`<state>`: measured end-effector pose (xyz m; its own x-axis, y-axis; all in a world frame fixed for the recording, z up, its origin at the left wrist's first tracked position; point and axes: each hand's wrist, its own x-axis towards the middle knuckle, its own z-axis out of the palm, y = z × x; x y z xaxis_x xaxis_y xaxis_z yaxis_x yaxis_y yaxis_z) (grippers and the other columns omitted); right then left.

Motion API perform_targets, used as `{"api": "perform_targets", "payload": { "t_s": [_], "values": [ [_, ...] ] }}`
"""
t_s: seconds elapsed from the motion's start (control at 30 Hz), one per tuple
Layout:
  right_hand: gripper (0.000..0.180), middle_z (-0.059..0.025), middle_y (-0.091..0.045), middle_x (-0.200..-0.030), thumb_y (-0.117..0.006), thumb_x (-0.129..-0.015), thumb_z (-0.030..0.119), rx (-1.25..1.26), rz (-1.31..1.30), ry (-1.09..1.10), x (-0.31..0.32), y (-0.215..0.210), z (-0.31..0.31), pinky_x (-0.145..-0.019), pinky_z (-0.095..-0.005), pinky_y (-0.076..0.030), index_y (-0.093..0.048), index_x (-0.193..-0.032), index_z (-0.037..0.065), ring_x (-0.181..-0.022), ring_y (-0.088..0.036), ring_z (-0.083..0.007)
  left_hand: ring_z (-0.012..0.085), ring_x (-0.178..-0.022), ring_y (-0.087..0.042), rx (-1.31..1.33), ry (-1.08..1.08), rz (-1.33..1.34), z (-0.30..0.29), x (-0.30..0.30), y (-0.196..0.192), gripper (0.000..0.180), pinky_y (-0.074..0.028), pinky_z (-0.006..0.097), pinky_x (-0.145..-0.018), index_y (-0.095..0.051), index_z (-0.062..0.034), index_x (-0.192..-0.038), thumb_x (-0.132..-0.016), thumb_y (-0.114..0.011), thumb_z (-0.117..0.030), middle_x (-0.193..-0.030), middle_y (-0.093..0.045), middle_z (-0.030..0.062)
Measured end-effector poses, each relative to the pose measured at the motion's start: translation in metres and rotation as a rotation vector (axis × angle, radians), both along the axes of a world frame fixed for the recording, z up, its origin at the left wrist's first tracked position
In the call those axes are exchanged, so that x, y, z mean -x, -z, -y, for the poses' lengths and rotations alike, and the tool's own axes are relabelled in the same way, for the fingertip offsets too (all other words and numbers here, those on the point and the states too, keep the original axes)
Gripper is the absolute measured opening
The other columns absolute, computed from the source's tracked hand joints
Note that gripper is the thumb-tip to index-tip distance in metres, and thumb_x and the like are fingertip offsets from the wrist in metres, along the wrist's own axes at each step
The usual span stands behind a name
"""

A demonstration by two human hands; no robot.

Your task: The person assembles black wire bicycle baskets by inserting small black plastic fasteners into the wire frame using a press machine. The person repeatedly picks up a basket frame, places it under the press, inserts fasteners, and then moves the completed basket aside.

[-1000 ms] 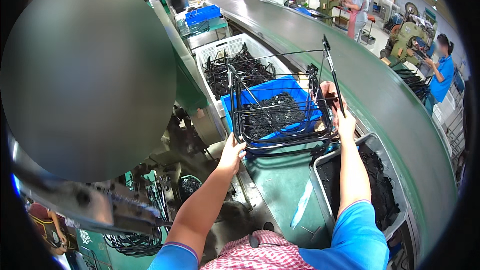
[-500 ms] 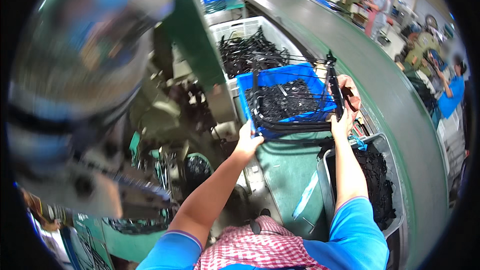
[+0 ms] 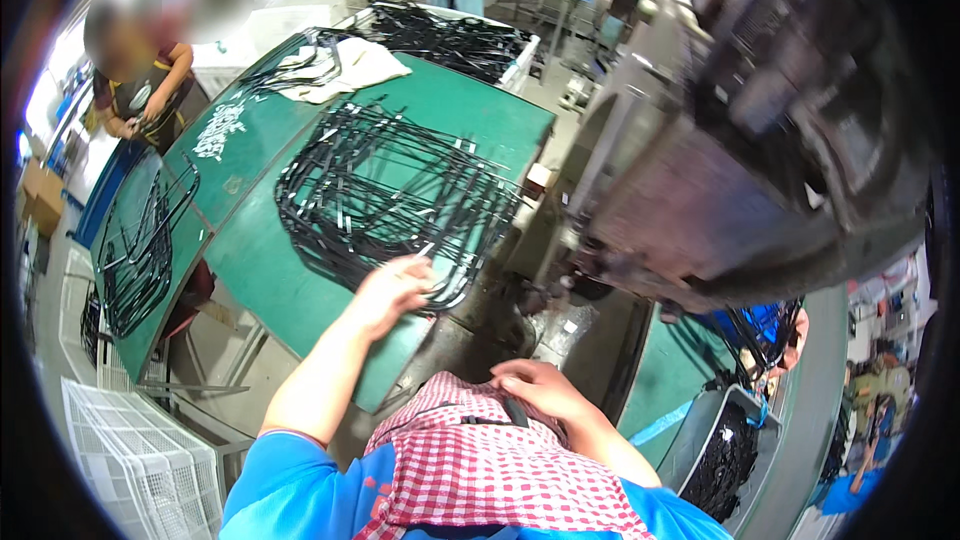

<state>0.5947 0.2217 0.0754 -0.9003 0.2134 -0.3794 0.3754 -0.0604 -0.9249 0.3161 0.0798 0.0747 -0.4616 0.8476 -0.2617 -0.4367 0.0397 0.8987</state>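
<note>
My left hand [image 3: 395, 290] reaches out over the near edge of a green table [image 3: 260, 270]. Its fingers are apart and touch the near side of a wide pile of black bent strips [image 3: 400, 185] with pale ends. It holds none of them. My right hand [image 3: 540, 385] lies close to my chest above a red checked apron [image 3: 480, 470], fingers loosely bent, with nothing in it.
A big grey machine [image 3: 760, 140] looms at the right. Under it are a blue crate [image 3: 760, 325] and a grey bin of black parts [image 3: 730, 455]. A white wire crate [image 3: 140, 460] stands lower left. More black frames [image 3: 140, 250] lie on the left table beside a seated person [image 3: 140, 90].
The view has swung left, away from the blue crate. Both hands have let go of the black frame. My left hand now rests on the strips and my right hand has dropped to my chest.
</note>
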Motion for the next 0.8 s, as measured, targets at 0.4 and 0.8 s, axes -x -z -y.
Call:
{"api": "perform_targets", "payload": {
  "t_s": [0.4,0.8],
  "values": [
    [0.048,-0.0011,-0.059,-0.084,-0.065,-0.085,0.021,0.093,0.247,0.483,0.251,0.068,0.015,-0.058,-0.0321,-0.044,-0.044,-0.126,0.007,-0.068,-0.054,-0.0117,0.0095,-0.078,-0.045,0.322,-0.819,0.017,0.113,0.278,0.088,0.020,-0.025,0.050,-0.098,-0.060,-0.0183,-0.094,-0.082,-0.060,-0.034,-0.074,-0.051,-0.0062],
    [0.022,-0.0027,-0.053,-0.080,-0.056,-0.088,0.004,0.257,-0.139,0.386,0.164,0.060,0.029,-0.051,-0.0215,-0.039,-0.043,-0.106,0.003,-0.057,-0.046,-0.0090,0.0243,-0.099,-0.053,-0.752,-0.181,-0.042,0.129,0.182,-0.082,0.047,-0.041,0.046,-0.093,-0.057,-0.0051,-0.106,-0.092,-0.047,-0.049,-0.101,-0.058,0.0093]
  ]
}}
